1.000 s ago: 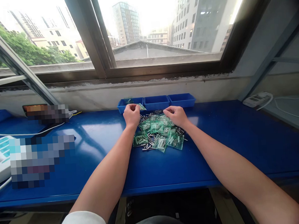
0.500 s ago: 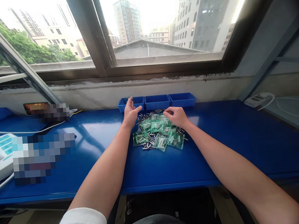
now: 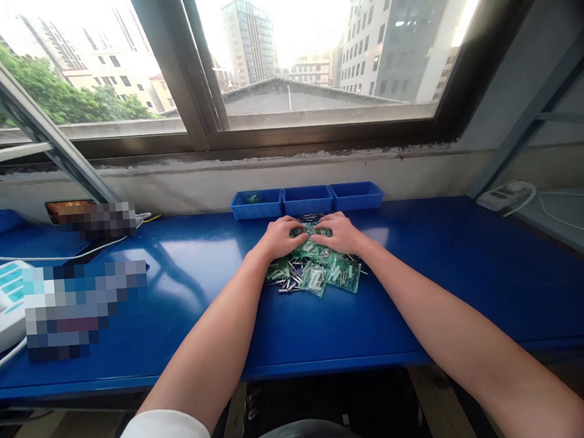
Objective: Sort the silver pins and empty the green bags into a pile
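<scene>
A pile of small clear-green plastic bags (image 3: 343,273) holding white pieces and metal pins lies on the blue table, among loose metal pins (image 3: 289,286). My left hand (image 3: 279,238) is at the pile's upper left, fingers curled and thumb pointing inward, on a green bag. Opposite it, my right hand (image 3: 340,233) curls over the upper right side, its thumb and fingers on the green bag between the hands. The fingertips are partly hidden. Behind the pile, the left blue bin (image 3: 256,208) has a little green plastic inside.
Two more blue bins, the middle one (image 3: 308,204) and the right one (image 3: 358,201), stand in the same row below the window. A white device (image 3: 0,299) with teal keys sits at the left, near blurred-out items. Another white device (image 3: 505,195) lies far right.
My left hand has come down from the left bin to the pile, its fingers curling inward. My right hand has shifted slightly left and lower onto the bags.
</scene>
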Tool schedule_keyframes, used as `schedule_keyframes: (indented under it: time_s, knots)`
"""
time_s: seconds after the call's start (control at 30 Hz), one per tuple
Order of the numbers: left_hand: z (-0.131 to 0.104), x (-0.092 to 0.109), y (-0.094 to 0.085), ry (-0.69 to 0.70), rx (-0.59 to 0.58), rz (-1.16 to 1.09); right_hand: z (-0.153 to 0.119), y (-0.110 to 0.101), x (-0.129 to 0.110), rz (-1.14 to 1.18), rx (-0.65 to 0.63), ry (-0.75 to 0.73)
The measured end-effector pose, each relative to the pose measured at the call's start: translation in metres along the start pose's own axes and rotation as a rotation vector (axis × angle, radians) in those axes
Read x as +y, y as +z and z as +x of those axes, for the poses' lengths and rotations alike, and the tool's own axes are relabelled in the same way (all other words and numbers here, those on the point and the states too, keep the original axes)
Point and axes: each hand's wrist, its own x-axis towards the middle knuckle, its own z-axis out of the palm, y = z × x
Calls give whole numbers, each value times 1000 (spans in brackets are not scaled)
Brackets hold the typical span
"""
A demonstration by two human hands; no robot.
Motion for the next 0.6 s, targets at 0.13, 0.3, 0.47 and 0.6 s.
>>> schedule_keyframes:
  time_s: [0.13,0.3,0.47,0.6]
  knots:
    - [-1,-1,3,4,-18,15,0,-1,-1,7,-12,5]
    - [-2,5,-4,14,-39,-13,0,1,1,-27,-1,50]
    - [0,10,-9,61,-86,-10,0,1,0,-38,8,66]
    - [1,11,-8,71,-77,-16,1,0,-1,-22,22,64]
